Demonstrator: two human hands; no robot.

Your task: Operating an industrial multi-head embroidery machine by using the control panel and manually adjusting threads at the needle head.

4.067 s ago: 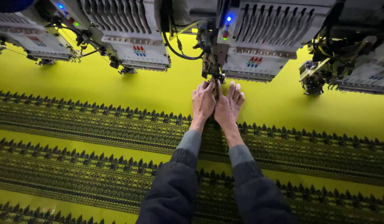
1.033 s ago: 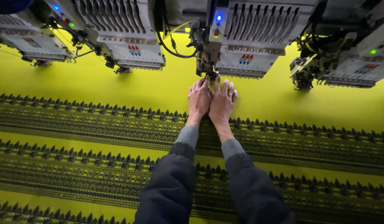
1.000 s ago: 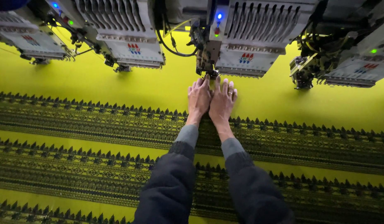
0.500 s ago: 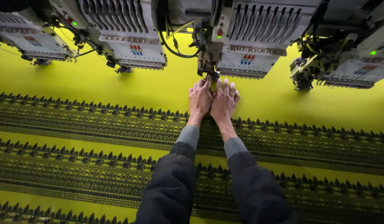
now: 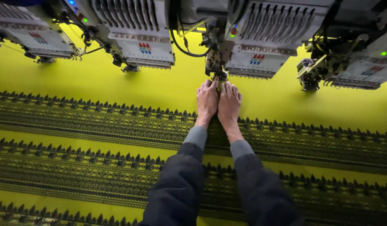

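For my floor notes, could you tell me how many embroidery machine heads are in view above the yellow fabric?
4. One head at far left, one left of centre, one at centre above both hands, one at far right. More may lie beyond the edges.

Matt yellow cloth (image 5: 118, 90) with raised dark embroidery (image 5: 97, 125); glossy plastic-and-metal machine heads (image 5: 139, 37).

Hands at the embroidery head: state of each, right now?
Left hand: fingers reach to the needle assembly; grip cannot be told.
Right hand: fingers extended on the yellow fabric below it; whether it holds anything cannot be told.
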